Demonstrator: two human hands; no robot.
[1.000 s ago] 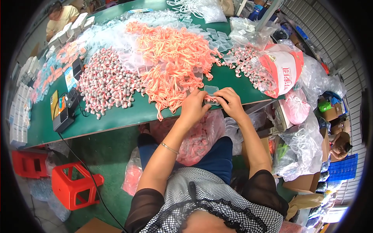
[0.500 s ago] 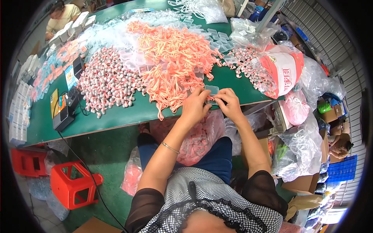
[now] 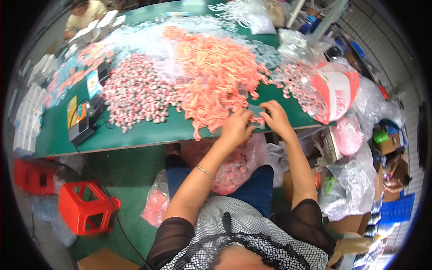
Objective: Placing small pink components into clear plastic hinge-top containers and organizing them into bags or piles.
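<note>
Green bench crowded; left hand, right hand fingers pinching small clear packet beside orange pile; assembly mid-step, next needs steady alignment.

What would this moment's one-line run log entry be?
left hand: on small clear packet | right hand: same packet | beside: orange pile | surface: green table

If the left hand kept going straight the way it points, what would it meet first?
Most likely the heap of orange plastic pieces just beyond the left hand on the green table; depth is unclear.
</note>
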